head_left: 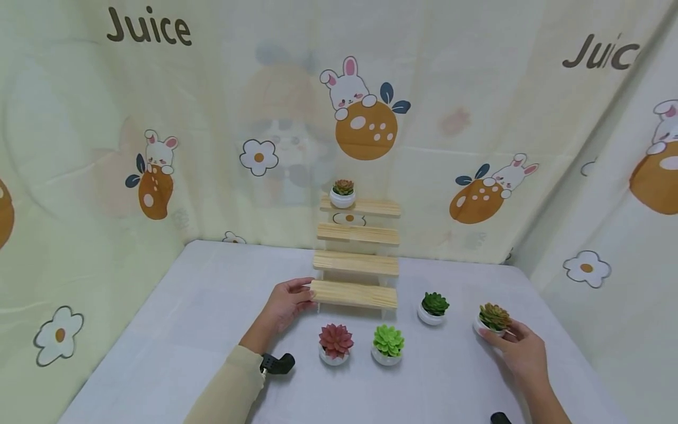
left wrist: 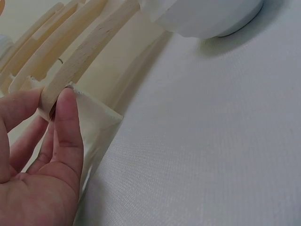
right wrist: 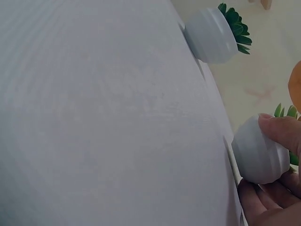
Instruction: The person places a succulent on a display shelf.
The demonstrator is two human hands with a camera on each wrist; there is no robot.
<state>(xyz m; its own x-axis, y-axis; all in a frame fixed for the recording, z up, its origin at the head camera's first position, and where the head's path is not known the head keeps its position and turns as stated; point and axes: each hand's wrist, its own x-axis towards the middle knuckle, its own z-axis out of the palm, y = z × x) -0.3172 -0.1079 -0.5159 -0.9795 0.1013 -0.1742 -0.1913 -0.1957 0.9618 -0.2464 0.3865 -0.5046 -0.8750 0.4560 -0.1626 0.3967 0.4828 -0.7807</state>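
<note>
A wooden tiered stand (head_left: 356, 263) with several steps stands at the back of the table. My left hand (head_left: 288, 302) pinches the left end of its lowest step (left wrist: 77, 59) between thumb and fingers. At the right, my right hand (head_left: 524, 353) grips the white pot of an orange-green succulent (head_left: 494, 317); in the right wrist view the thumb and fingers lie around the pot (right wrist: 260, 149). Left of it sits a dark green succulent (head_left: 435, 304). A red succulent (head_left: 335, 344) and a bright green succulent (head_left: 388, 345) stand before the stand. A brownish-orange succulent (head_left: 343, 193) rests on the top step.
A white cloth covers the table (head_left: 212, 294). Behind and beside it hangs a pale curtain (head_left: 424, 35) printed with rabbits, oranges and flowers. A black strap device (head_left: 278, 364) is on the left wrist, and part of another black device (head_left: 499, 418) shows by the right forearm.
</note>
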